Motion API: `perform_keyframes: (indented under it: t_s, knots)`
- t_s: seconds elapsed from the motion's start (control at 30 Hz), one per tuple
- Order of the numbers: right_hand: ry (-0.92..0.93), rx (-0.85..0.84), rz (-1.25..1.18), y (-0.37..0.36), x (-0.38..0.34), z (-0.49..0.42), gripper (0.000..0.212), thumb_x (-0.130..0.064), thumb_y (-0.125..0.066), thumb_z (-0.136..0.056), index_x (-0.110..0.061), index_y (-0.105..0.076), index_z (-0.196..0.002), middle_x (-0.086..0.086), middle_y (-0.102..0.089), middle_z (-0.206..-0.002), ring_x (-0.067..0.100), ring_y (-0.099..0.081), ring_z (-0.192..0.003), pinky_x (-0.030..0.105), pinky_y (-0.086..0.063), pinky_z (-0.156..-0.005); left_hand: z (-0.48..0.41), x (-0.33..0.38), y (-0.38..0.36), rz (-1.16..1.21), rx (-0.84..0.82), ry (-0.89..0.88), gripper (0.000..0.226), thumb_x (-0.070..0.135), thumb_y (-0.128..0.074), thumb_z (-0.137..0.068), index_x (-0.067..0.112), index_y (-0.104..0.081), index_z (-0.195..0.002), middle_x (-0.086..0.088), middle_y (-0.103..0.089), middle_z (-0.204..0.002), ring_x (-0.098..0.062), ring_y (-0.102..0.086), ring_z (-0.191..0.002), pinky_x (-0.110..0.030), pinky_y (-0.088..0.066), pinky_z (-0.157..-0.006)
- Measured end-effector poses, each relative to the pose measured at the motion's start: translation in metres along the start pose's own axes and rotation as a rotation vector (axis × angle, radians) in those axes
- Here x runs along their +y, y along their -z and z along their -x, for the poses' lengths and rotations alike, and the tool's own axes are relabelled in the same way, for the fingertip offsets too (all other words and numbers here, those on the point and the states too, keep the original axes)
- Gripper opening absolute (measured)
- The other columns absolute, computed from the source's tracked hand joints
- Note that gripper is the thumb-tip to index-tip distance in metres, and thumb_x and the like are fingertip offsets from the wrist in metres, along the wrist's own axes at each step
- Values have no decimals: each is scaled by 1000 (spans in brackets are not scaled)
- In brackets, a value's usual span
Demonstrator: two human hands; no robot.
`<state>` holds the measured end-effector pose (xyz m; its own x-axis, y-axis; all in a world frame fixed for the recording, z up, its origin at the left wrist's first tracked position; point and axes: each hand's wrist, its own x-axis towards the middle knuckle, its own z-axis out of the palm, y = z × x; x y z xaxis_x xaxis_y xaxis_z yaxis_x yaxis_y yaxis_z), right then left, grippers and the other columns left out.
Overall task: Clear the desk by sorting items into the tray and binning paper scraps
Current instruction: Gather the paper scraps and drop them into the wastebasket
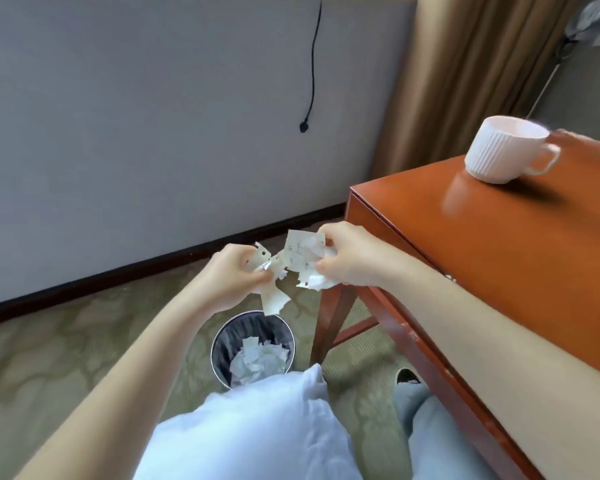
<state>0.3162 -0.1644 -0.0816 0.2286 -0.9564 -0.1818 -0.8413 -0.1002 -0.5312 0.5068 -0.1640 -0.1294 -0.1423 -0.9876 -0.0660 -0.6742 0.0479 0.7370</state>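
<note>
Surface (499, 244): orange-brown, fills the right side and runs out of frame. Only a cup (503, 150) stands on the visible part, near the far corner. Bin (222, 344): on the floor just beside the surface's leg, with torn paper already in it. Both hands are held in the air above the bin, off the surface's near corner. Left hand (234, 277): grip closed on one end of a bunch of scraps (293, 258). Right hand (352, 258): grip closed on the other end, where the paper is crumpled. One strip (273, 299) hangs loose under the left hand, pointing at the bin. Risk, as judged: the bin mouth is small and the hands look slightly beyond it, so light pieces let go from up here could flutter onto the floor. The loose strip may slip out first. Hidden: the tray is not in view, the bin's near rim is behind the person's shirt, and the writing on the scraps is unreadable.
</note>
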Motion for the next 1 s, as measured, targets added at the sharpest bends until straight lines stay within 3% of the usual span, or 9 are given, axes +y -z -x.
perform_keyframes:
  t_s: [0.1,0.2,0.3,0.4,0.5,0.7,0.83,0.9,1.0]
  knots:
    - [-34,-58,8,-37,-4,-33,26,-13,-51,-90,-14,-52,-116,4,-53,-94,14,-47,-59,22,-31,-44,-11,-47,-8,38,-28,109,28,29,-60,-82,1,-61,-80,-3,-50,-66,-17,-36,-57,-27,-26,-52]
    - [-98,-118,-16,-76,3,-60,32,-11,-47,-91,-11,-49,-123,4,-53,-96,12,-41,-53,20,-28,-41,-20,-90,-22,90,-41,243,36,30,-58,-84,-4,-60,-96,-4,-45,-68,-15,-30,-51,-22,-20,-44]
    - [-169,-174,-70,-112,16,-83,31,-14,-50,-91,-6,-49,-122,5,-51,-102,13,-44,-62,22,-31,-48,-27,-126,-42,152,-43,336,27,25,-58,-86,0,-55,-79,-2,-37,-65,-14,-27,-52,-23,-19,-47]
    - [-223,-246,-85,-143,34,-101,28,-19,-52,-92,-10,-48,-118,7,-50,-110,20,-48,-83,24,-34,-56,-38,-159,-66,258,-42,436,35,22,-62,-86,13,-36,-64,2,-31,-61,-13,-26,-52,-23,-23,-50]
    - [-279,-294,-94,-171,52,-114,32,-17,-51,-92,-6,-49,-121,8,-50,-110,25,-51,-91,27,-40,-61,-47,-191,-90,377,-32,532,32,21,-67,-82,13,-42,-64,0,-42,-61,-15,-35,-57,-27,-29,-56]
    - [-396,-294,-220,-226,88,-135,12,-11,-54,-88,-6,-53,-98,8,-54,-97,25,-53,-83,31,-41,-68,-60,-233,-128,438,-11,661,19,23,-66,-85,8,-57,-79,-6,-60,-78,-21,-54,-70,-30,-44,-68]
    - [-491,-266,-303,-268,107,-149,5,-7,-55,-83,-7,-53,-79,2,-51,-78,21,-47,-76,25,-35,-65,-69,-262,-150,437,5,782,41,30,-67,-83,3,-59,-113,-11,-63,-111,-27,-61,-99,-33,-48,-78]
    - [-530,-255,-282,-283,113,-157,24,-7,-55,-84,-16,-40,-67,-2,-44,-70,22,-45,-74,27,-33,-62,-73,-272,-158,425,28,797,28,25,-65,-84,3,-61,-102,-9,-64,-99,-23,-60,-85,-32,-47,-73]
    - [-589,-239,-298,-301,119,-170,31,-7,-55,-85,-19,-35,-64,-4,-39,-66,22,-43,-73,27,-32,-57,-80,-280,-167,381,71,821,16,16,-63,-86,1,-59,-83,-8,-59,-78,-22,-53,-71,-42,-54,-73]
